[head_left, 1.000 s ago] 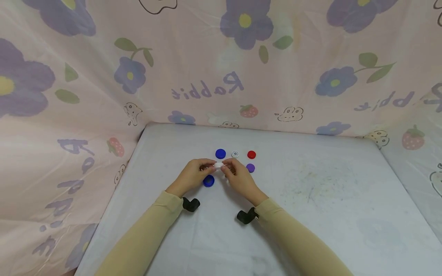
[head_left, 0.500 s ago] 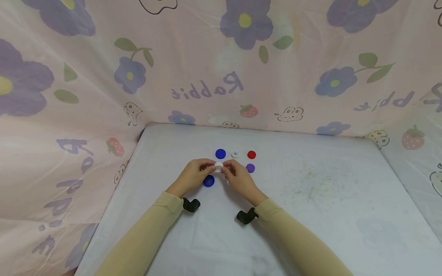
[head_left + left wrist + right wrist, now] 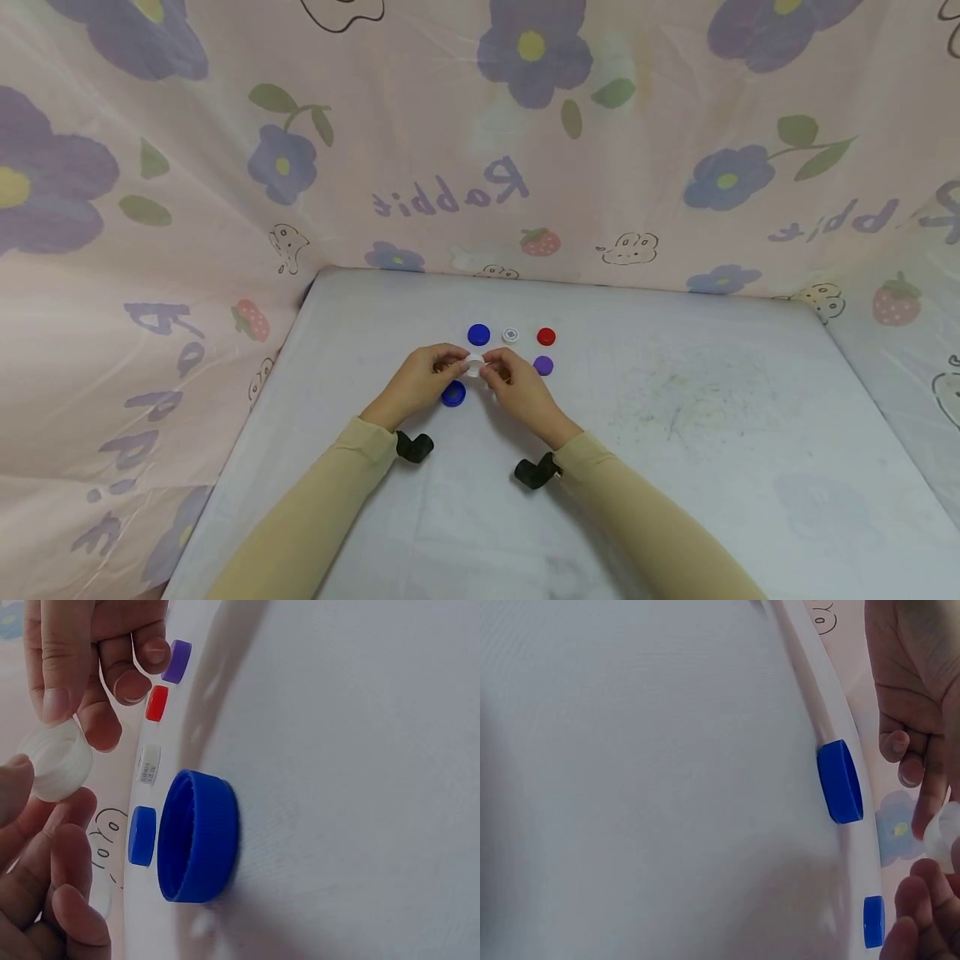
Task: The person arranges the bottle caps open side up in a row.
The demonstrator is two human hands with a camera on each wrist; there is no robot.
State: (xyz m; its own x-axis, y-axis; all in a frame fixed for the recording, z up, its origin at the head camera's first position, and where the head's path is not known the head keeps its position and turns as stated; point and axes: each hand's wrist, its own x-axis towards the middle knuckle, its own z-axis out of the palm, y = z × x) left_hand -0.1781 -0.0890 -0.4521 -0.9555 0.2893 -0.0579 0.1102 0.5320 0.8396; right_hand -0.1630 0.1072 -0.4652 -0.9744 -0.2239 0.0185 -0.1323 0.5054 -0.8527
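Left hand (image 3: 422, 379), right hand (image 3: 522, 390): both pinching the white cap (image 3: 58, 766) between them.
White cap: being held above the counter (image 3: 675, 508), hollow facing rearward, width running hand to hand.
Far edge (image 3: 570, 287): running well beyond; counter stretching widely rightward.

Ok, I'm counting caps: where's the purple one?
In the head view, the purple cap lies right of the right hand, nearer the camera than the red cap.

A whitish worktop (image 3: 712, 500), smudged right of centre, fills the lower frame; just below centre lie a blue cap (image 3: 478, 335), white cap (image 3: 511, 335) and red cap (image 3: 546, 337); lower, a purple cap (image 3: 543, 366) and an upturned blue cap (image 3: 453, 393).
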